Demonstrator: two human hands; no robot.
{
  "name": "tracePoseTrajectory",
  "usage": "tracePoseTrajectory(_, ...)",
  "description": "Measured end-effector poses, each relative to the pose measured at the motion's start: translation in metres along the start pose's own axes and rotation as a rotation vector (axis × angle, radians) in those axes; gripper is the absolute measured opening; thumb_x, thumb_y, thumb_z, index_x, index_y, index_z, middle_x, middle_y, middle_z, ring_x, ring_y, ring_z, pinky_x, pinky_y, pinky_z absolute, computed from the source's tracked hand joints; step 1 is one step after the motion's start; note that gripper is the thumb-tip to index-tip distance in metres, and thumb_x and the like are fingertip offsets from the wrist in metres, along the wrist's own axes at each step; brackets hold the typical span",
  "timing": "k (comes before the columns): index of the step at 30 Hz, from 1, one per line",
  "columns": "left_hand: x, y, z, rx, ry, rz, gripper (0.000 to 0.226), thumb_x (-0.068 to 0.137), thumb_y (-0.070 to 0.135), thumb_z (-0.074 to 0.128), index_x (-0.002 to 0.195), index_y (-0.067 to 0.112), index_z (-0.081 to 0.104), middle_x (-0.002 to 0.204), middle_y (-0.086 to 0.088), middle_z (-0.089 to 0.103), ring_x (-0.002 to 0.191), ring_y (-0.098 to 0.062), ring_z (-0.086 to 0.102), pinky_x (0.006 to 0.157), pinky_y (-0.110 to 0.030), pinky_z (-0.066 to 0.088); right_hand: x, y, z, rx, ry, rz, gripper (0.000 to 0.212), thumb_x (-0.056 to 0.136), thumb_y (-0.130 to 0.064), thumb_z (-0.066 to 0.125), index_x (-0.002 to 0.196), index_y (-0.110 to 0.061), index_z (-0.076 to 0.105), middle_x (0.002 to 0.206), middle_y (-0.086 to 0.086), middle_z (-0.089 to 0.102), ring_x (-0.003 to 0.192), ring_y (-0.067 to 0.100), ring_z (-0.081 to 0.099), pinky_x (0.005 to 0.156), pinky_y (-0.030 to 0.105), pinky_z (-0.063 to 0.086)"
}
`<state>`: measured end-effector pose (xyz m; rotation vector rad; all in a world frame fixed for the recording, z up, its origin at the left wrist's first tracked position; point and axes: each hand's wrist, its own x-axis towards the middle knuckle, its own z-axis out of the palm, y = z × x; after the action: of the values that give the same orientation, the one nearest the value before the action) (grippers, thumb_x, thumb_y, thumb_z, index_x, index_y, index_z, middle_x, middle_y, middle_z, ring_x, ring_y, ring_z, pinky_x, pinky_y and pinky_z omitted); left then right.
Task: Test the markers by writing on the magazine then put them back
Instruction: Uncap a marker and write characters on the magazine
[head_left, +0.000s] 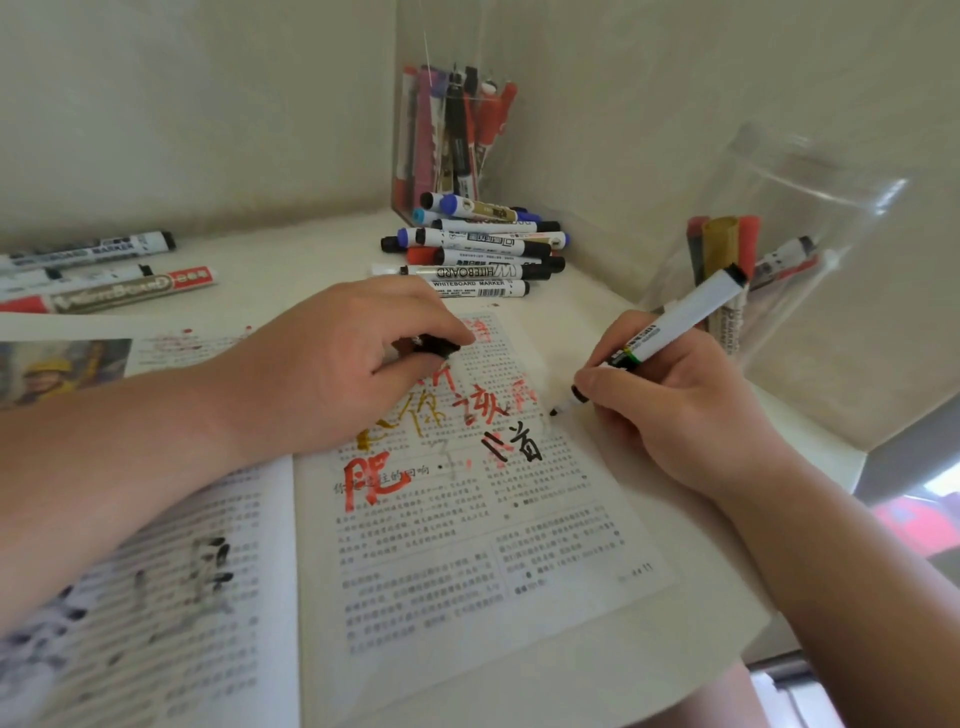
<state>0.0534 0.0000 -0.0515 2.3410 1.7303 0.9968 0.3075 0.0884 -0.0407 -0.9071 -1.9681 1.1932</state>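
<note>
Marker (680, 319), white barrel, in right hand (675, 415), black cap (431, 347) in left hand (332, 358)

Whiteboard marker (675, 322): white barrel, black end, uncapped; tilted with its nib down at the right edge of the magazine's right page, gripped by the right hand (691, 415).
Black cap (431, 347): pinched in the left hand (332, 364), over the top of that page.
Magazine (467, 561): open flat at the tabletop's front edge; red, gold and black handwritten characters on the right page.
Marker pile (478, 249): capped, lying near the back corner.
Three markers (104, 275): lying at the left edge.
</note>
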Motion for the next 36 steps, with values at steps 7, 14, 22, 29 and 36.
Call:
tracePoseTrajectory(7, 0.000, 0.003, -0.001, -0.013, 0.001, -0.031, 0.025, 0.086, 0.029, 0.077, 0.111, 0.032, 0.074, 0.102, 0.020, 0.069, 0.097, 0.000, 0.062, 0.088, -0.025, 0.050, -0.005, -0.005, -0.002, 0.032, -0.162, 0.044, 0.013, 0.073, -0.011, 0.069, 0.069, -0.003, 0.060, 0.057, 0.013, 0.054, 0.047, 0.012, 0.045, 0.046, 0.019, 0.035)
tracePoseTrajectory(14, 0.000, 0.006, -0.003, -0.054, -0.023, -0.133, 0.024, 0.081, 0.036, 0.080, 0.104, 0.038, 0.070, 0.096, 0.024, 0.068, 0.095, 0.006, 0.062, 0.081, -0.007, 0.044, -0.001, -0.001, 0.000, -0.038, -0.074, -0.007, 0.015, 0.069, -0.009, 0.064, 0.069, 0.000, 0.052, 0.059, 0.006, 0.048, 0.051, 0.008, 0.042, 0.050, 0.016, 0.036)
tracePoseTrajectory(22, 0.001, 0.009, -0.003, -0.259, -0.032, -0.261, 0.060, 0.075, 0.023, 0.088, 0.118, 0.047, 0.054, 0.095, 0.021, 0.071, 0.085, -0.002, 0.068, 0.076, -0.014, 0.050, 0.009, -0.008, 0.002, 0.041, 0.053, -0.021, 0.020, 0.090, -0.007, 0.072, 0.075, -0.004, 0.058, 0.052, -0.002, 0.048, 0.047, 0.009, 0.042, 0.048, 0.016, 0.035)
tracePoseTrajectory(29, 0.004, 0.014, -0.009, -0.252, -0.029, -0.374, 0.077, 0.074, 0.030, 0.088, 0.128, 0.057, 0.041, 0.091, 0.030, 0.071, 0.082, 0.010, 0.060, 0.070, -0.010, 0.038, 0.068, -0.071, 0.033, -0.073, -0.346, -0.147, 0.018, 0.095, -0.013, 0.068, 0.081, -0.005, 0.060, 0.056, 0.003, 0.051, 0.048, 0.011, 0.044, 0.045, 0.019, 0.035)
tracePoseTrajectory(36, 0.004, 0.007, -0.007, -0.294, -0.001, -0.394, 0.086, 0.073, 0.027, 0.089, 0.138, 0.054, 0.039, 0.093, 0.029, 0.070, 0.091, 0.008, 0.063, 0.074, -0.006, 0.041, 0.086, -0.044, 0.053, -0.142, -0.347, -0.204, 0.016, 0.084, -0.020, 0.068, 0.083, -0.005, 0.063, 0.066, 0.004, 0.057, 0.059, 0.012, 0.053, 0.061, 0.031, 0.044)
